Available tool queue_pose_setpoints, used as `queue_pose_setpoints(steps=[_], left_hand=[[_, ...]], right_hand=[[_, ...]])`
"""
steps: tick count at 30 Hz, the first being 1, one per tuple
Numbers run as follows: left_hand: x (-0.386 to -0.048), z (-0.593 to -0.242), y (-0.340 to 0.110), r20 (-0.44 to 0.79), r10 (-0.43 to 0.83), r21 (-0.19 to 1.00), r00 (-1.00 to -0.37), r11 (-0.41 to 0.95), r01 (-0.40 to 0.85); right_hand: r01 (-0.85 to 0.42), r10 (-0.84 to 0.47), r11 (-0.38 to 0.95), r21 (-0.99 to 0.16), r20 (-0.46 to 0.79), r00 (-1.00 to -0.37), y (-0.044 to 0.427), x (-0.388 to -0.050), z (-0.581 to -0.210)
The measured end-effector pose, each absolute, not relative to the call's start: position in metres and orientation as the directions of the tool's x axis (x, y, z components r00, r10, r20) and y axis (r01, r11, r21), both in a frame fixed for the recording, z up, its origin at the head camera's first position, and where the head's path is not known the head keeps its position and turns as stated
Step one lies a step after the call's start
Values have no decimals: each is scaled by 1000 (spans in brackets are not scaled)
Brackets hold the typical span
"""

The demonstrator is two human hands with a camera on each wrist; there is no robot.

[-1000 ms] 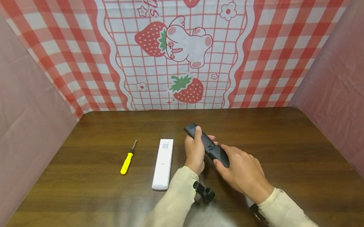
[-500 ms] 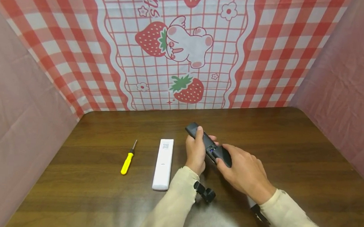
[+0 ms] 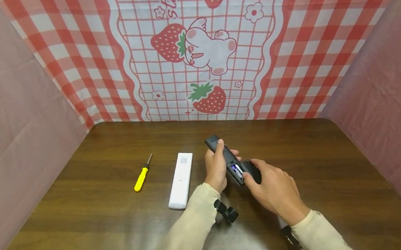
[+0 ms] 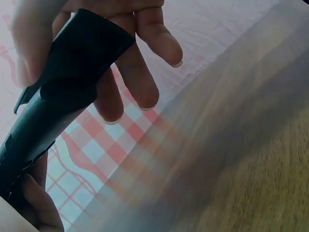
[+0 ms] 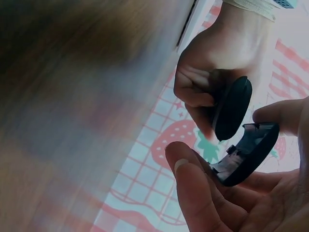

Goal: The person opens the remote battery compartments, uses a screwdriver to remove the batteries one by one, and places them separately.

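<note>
My left hand [image 3: 215, 166] grips a black remote [image 3: 229, 155] around its upper half, thumb along the top. At the remote's lower end a battery compartment lies uncovered, with batteries [image 3: 237, 171] showing inside. My right hand [image 3: 277, 188] pinches the black cover [image 3: 252, 170] between thumb and fingers, just right of the compartment. In the right wrist view the cover [image 5: 251, 157] shows its hollow inner side, apart from the remote's end [image 5: 232, 108]. The left wrist view shows the cover [image 4: 91, 46] overlapping the remote [image 4: 36, 130].
A white remote-like device [image 3: 180, 181] lies on the wooden table [image 3: 92, 195] left of my left forearm. Farther left is a screwdriver [image 3: 141, 178] with a yellow handle, its tip pointing away. A strawberry-print cloth [image 3: 209, 63] hangs behind the table.
My right hand has moved slightly right and drawn the cover off the remote's lower end, exposing the batteries. The left hand stays nearly still around the remote.
</note>
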State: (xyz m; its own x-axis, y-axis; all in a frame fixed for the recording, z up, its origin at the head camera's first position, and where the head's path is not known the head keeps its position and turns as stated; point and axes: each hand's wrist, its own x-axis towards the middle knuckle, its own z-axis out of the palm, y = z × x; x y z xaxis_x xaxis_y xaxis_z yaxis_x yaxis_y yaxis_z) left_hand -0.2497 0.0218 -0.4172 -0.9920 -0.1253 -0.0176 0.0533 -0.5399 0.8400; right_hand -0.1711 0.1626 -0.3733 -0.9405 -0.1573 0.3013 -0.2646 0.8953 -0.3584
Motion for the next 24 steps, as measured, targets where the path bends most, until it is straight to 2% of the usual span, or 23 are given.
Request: queue_pose_setpoints(steps=[12,24], left_hand=[[-249,-415,22,-57,-104,835,-993,-550,10],[-249,-416,21,-55,-90,831,-994,-557,4]], right_hand=[[-208,-117,902,-378,250,-961,175,-175,-373],[-184,-125,926,-329,191,-973,200,-179,-379]])
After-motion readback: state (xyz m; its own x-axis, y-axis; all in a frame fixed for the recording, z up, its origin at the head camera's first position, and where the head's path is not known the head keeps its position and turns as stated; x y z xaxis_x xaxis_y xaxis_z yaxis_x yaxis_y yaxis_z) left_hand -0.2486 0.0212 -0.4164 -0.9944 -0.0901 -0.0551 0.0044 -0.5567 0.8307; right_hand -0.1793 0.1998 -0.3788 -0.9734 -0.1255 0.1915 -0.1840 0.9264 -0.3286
